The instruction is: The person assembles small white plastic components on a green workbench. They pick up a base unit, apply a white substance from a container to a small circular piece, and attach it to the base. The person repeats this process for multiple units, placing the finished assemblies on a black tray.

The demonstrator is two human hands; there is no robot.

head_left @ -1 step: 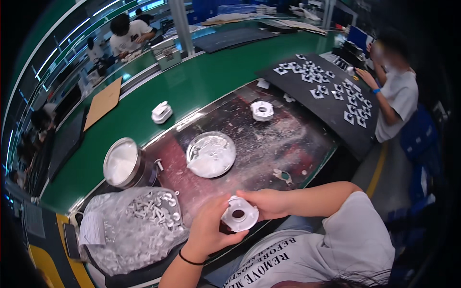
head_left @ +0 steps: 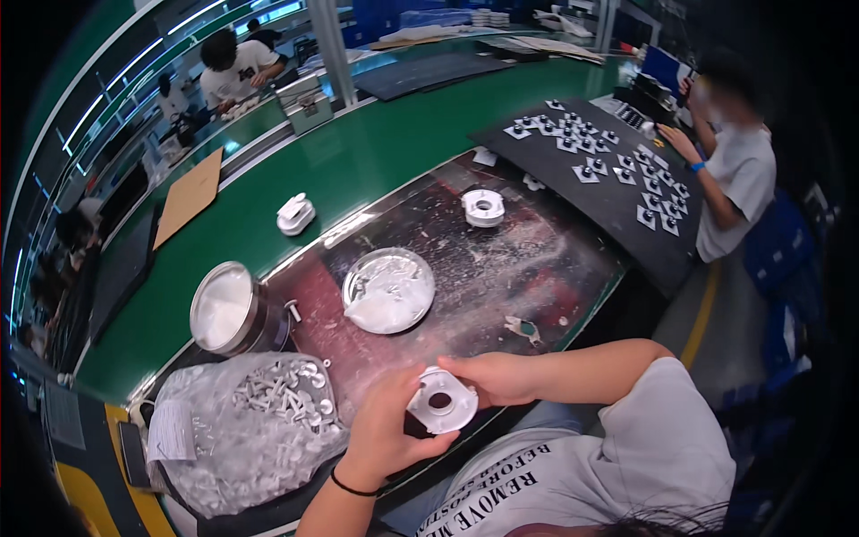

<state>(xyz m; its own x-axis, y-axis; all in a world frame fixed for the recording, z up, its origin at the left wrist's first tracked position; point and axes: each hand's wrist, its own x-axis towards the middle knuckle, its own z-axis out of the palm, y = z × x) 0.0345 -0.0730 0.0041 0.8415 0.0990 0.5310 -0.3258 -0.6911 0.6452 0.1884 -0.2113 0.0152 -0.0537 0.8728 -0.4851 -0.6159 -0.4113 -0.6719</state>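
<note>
Close to my body, over the table's near edge, I hold a white plastic ring-shaped part (head_left: 459, 413) with a round hole through its middle. My left hand (head_left: 390, 419) grips it from the left, thumb along its lower rim. On the far right side my right hand (head_left: 490, 379) closes on it, its fingertips partly hidden behind the part. Beyond my hands lies a round metal dish (head_left: 416, 271) with white paste-like stuff in it. A similar white part (head_left: 484, 208) sits farther off on the stained work board (head_left: 537, 268).
Left of me are a clear bag (head_left: 242, 438) of white screw-like pieces and a tin (head_left: 255, 318) with white contents. Another white part (head_left: 295, 215) stands on the green table (head_left: 394, 134). At right, a black board (head_left: 608, 201) holds several small pieces, beside a co-worker (head_left: 738, 170).
The white part has turned slightly between my hands, which keep their hold. The whole view has shifted a little; the dish, tin and bag stay in place.
</note>
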